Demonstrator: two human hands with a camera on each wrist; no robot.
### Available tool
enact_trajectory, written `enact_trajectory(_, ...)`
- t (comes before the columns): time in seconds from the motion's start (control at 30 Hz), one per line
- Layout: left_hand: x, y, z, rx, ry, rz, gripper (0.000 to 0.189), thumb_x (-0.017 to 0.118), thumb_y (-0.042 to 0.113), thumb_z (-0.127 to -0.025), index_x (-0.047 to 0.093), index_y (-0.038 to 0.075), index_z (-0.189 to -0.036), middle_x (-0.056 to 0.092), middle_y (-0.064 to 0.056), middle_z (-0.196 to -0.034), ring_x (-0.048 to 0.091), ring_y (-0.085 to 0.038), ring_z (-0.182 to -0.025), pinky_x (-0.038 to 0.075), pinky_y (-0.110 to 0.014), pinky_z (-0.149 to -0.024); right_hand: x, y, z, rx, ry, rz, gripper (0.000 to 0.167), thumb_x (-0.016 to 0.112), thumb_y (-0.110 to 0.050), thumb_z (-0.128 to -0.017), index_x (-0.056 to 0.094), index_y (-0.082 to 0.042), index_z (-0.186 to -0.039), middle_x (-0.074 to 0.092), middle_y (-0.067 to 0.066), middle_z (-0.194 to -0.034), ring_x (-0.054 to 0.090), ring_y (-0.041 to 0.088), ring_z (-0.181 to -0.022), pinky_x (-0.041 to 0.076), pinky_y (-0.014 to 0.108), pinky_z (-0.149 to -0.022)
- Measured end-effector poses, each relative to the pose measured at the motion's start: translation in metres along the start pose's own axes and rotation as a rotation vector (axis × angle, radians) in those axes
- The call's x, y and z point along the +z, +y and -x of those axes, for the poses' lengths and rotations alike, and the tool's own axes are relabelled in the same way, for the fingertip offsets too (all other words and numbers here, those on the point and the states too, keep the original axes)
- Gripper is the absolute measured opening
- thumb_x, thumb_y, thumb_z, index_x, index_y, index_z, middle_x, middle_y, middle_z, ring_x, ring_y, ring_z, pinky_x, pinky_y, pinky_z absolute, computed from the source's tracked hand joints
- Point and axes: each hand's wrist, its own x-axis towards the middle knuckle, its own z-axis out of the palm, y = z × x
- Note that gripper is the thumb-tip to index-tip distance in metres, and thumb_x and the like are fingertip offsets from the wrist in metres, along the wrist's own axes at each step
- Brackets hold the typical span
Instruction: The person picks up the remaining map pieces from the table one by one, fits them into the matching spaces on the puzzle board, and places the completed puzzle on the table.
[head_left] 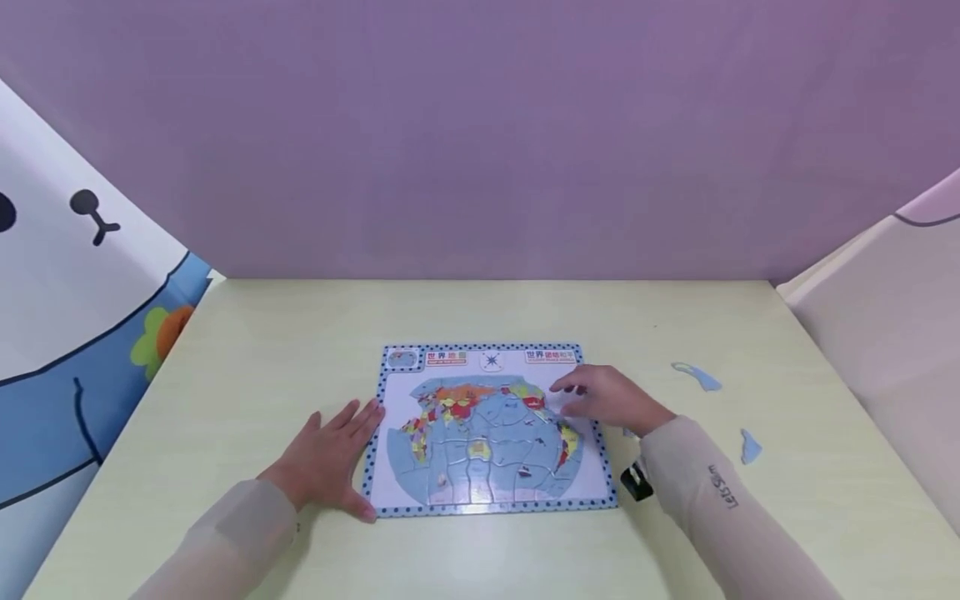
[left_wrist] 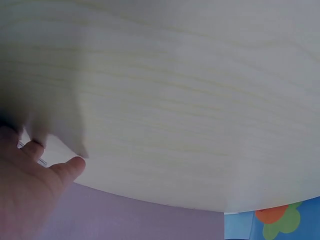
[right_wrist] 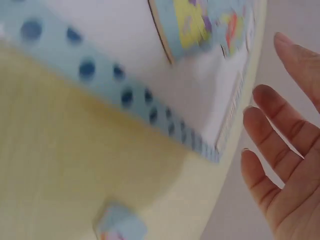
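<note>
**The map puzzle (head_left: 502,450) looks nearly full**

The map puzzle lies flat on the desk (head_left: 300,333), in front of the person. Its board (head_left: 487,509) has a light blue edge with dark dots. Most of the map is filled in. Blue sea covers the middle and the bottom, and there are bright orange, red, yellow and green lands around it. I think only a little work is left. White shows by the upper right side of the map, and maybe at the upper left too, where parts seem to be missing.

Some bits are not in yet. They lie on the desk, to the right of the board. A long curved piece (head_left: 697,376) is farther back. A small piece (head_left: 750,447) is closer to the person and more to the right. A third piece (right_wrist: 120,222) is just beside the board, but the right sleeve (head_left: 720,492) hides most of it from above, so I cannot tell its whole shape.

The left hand (head_left: 330,458) is spread wide, with its fingers touching the left edge of the board. The right hand (head_left: 611,398) is over the board's upper right part, near the white gap. Its fingers are loose and apart, and no piece shows in them.
</note>
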Motion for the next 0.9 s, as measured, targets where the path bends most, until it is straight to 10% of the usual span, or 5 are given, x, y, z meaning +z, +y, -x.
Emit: enact_trajectory(0.9,0.004,-0.005,-0.001,0.028,0.038,0.032,0.130,0.073,0.076,-0.054,0.027,0.001,-0.149,0.027,-0.016,-0.155,0.018,-0.041,-0.141,0.019,-0.072,-0.102,-0.029,0.059,0.031,-0.180,-0.005,0.251,0.025,0.069,0.008,-0.075,0.074,0.000,-0.099,0.065,0.012,-0.097,0.061,0.032,-0.092,0.050,0.049,-0.083)
